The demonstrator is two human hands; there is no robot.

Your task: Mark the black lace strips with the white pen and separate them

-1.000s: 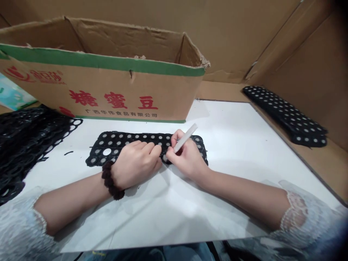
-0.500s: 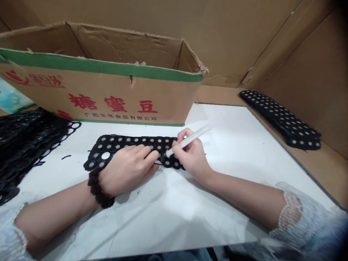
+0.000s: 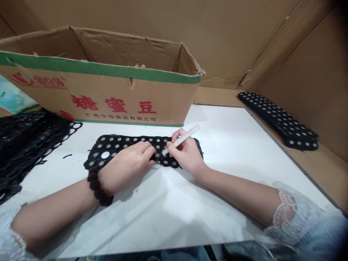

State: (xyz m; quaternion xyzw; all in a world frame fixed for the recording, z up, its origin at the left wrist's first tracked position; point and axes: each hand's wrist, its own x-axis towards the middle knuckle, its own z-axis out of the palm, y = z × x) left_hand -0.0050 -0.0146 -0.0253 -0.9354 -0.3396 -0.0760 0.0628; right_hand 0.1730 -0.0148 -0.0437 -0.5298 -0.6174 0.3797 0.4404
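Sheet (image 3: pixel 123 143): we have it flat on the white table (image 3: pixel 225 137), black with rows of pale dots, its long side running left to right, just in front of us and under both our hands.
Odd spot: near the sheet's left end, one round spot shows bigger and brighter white than the dots; we cannot tell whether it is a hole.
Left hand (image 3: pixel 129 163): we rest it on the sheet's near side, fingers curled, thumb at the near edge; we cannot tell whether it pinches anything.
Right hand (image 3: pixel 187 154): we grasp the stick between thumb and fingers, the hand over the sheet's right part.
Stick (image 3: pixel 185 138): white and slim, we hold it tilted, its low end at the sheet between our hands, its other end up to the right.
Wrist: we wear a dark, knobbly band (image 3: pixel 98 186) on the left one.
Box (image 3: pixel 130 95): open-topped cardboard with a green stripe and red characters, behind the sheet.
Heap (image 3: pixel 29 139): black, ring-edged webbing at our left.
Pile (image 3: pixel 277 119): black, dotted like the sheet, well apart at our right on brown cardboard.
Scrap (image 3: pixel 67 156): thin, black, between heap and sheet.
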